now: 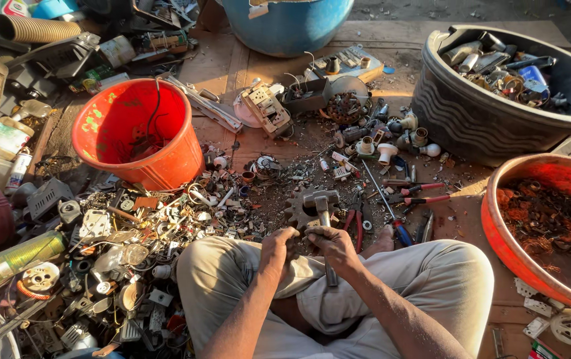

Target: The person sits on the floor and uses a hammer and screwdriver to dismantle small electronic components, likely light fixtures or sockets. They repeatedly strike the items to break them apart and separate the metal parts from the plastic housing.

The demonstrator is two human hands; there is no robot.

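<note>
floor: brown boards (265,63), littered with scrap parts and grit
light: low warm sunlight, long shadows
ahead-left: orange bucket (136,133)
far ahead: blue barrel (285,23)
ahead-right: dark ribbed tub (478,119) of metal scrap
right: orange basin (505,239) holding rusty bits

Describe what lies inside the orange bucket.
The orange bucket shows dark wires draped over its rim and a few scrap pieces at its bottom; its near wall covers the rest.
</note>
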